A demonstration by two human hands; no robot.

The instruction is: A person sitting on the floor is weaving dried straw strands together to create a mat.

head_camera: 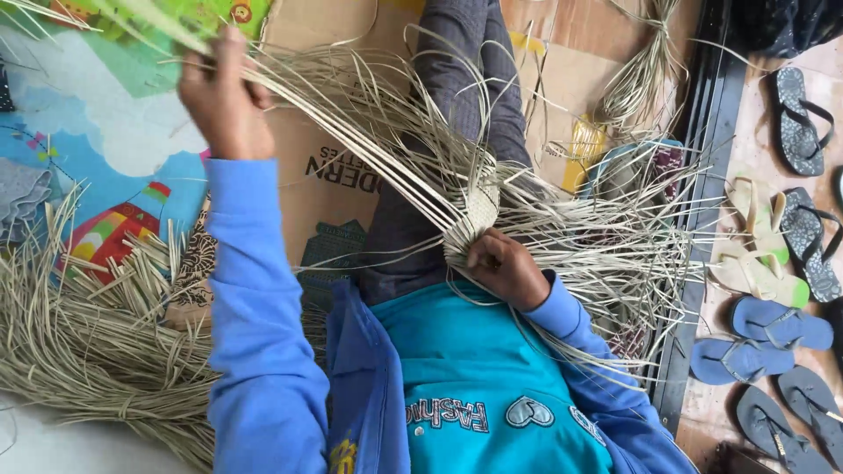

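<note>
Pale dried reed strips fan out from a small woven patch (479,209) that sits over the person's lap, and the right hand (502,265) is closed around the patch's lower edge, pinching it. Up and to the left of the patch, the left hand (221,98) is raised with its fingers curled around a bundle of long strips (351,132) running back down to the weave. Left of the patch lies a heap of loose reeds (79,342) on the floor; to its right, flip-flops (777,323) sit beside a cardboard sheet (325,189)
</note>
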